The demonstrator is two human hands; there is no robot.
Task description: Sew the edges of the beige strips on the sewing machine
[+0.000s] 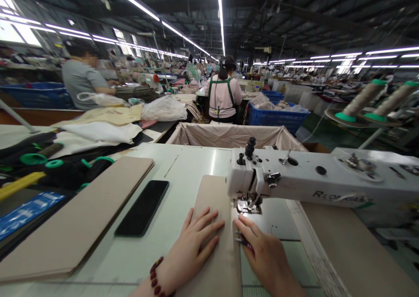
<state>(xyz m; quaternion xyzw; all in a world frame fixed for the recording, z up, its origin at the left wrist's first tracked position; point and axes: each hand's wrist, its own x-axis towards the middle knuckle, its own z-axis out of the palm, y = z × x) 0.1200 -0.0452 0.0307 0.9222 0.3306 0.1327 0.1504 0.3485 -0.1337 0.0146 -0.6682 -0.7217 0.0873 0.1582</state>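
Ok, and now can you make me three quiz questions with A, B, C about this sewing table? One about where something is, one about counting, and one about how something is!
1. Where does the black phone lie?
A. In a basket
B. Under the sewing machine
C. On the white table, beside a beige board

2. How many thread cones stand at the far right?
A. Two
B. Four
C. One

3. How does the left hand lie?
A. Gripping the phone
B. Flat on a beige strip
C. Up in the air

Answers:
1. C, because the phone rests on the tabletop right next to the board.
2. A, because two cones with green bases show.
3. B, because its fingers are spread out on the strip.
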